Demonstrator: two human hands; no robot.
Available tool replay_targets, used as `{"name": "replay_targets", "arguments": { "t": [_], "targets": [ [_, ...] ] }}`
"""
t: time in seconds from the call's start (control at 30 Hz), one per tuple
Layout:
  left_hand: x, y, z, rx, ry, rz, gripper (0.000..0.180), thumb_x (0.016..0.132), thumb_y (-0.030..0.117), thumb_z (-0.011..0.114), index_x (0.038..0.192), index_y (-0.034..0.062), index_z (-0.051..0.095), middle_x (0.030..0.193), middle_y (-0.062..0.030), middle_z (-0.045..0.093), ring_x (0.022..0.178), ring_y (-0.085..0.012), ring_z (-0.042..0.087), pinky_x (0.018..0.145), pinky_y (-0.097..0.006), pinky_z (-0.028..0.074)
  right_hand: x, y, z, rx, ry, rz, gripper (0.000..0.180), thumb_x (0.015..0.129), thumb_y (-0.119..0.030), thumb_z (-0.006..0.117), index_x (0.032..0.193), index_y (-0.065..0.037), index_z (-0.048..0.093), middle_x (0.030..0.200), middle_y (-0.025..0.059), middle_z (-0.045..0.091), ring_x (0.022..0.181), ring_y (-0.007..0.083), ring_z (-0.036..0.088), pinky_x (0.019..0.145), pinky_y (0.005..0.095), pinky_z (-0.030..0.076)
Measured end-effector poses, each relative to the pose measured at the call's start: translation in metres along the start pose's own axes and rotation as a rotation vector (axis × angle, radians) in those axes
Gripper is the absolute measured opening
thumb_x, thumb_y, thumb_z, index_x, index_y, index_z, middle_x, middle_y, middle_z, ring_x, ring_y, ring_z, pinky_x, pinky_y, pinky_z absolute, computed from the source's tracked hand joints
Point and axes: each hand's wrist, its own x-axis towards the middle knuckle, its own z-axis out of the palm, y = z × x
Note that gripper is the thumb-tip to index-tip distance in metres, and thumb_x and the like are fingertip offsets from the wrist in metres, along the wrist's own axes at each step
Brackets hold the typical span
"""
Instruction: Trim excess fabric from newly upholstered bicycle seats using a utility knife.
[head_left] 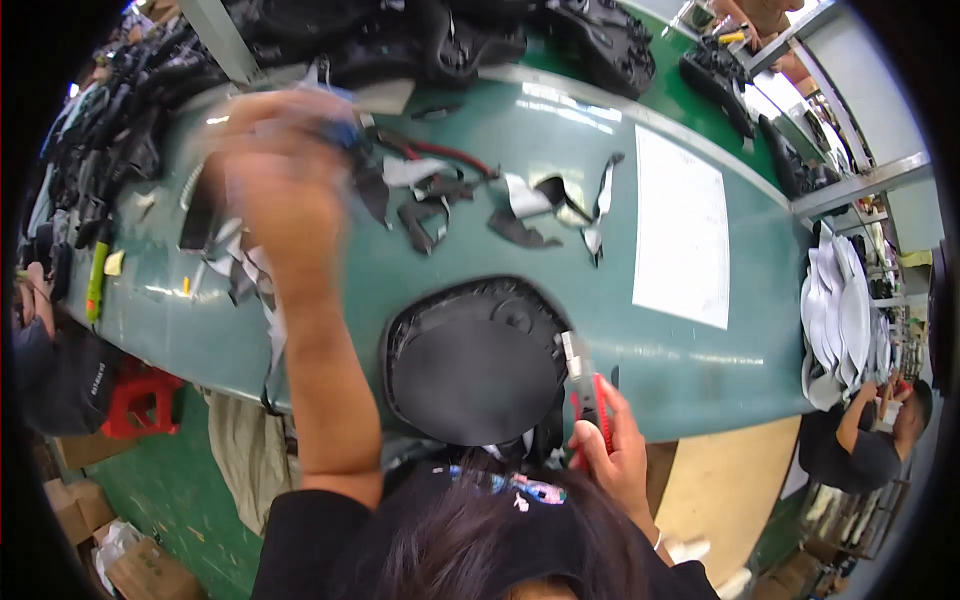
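In my right hand (612, 440) is a red and grey utility knife (588, 395), its silvery end pointing away from me. The fingers are wrapped round its handle. Just left of the knife, at the near table edge, lies a rounded black moulded part (475, 375) with a raised rim and a smooth dark face. My left hand (285, 165) is stretched to the far left of the table, smeared by motion. A blue thing (340, 132) shows at its fingers, too blurred to name. Black and white offcuts (430, 215) lie to the right of that hand.
A white paper sheet (682, 230) lies on the green table (700, 370). Black moulded parts (440, 40) are heaped along the back. A yellow-green cutter (97, 280) rests at the left. White parts (838, 300) stand stacked at the right, near another person (860, 450). A red stool (140, 398) stands below left.
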Motion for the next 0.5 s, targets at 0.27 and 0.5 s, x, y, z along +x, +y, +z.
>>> {"name": "replay_targets", "arguments": {
  "t": [0.27, 0.5],
  "targets": [
    [-0.011, -0.002, 0.057, -0.423, -1.061, -0.177, 0.022, 0.085, 0.019, 0.053, 0.093, 0.0025, 0.065, 0.075, -0.0024, 0.058, 0.072, -0.0107, 0.051, 0.068, -0.027, 0.044, 0.077, 0.015, -0.063, 0.271, 0.628, -0.195, 0.037, 0.09, -0.011, 0.057, 0.124, -0.003, 0.044, 0.083, 0.0011, 0.052, 0.062, 0.0069, 0.051, 0.056, 0.0209, 0.045],
    [0.053, 0.067, 0.166, -0.721, -0.428, -0.154, 0.014, 0.088, 0.016, 0.056, 0.099, 0.0072, 0.052, 0.091, -0.0025, 0.052, 0.069, -0.0103, 0.049, 0.061, -0.023, 0.041, 0.217, 0.036, -0.171, 0.278, 0.766, -0.381, 0.037, 0.084, -0.014, 0.065, 0.117, -0.002, 0.05, 0.08, 0.0012, 0.053, 0.057, 0.0073, 0.05, 0.049, 0.0209, 0.042]
  ]
}}
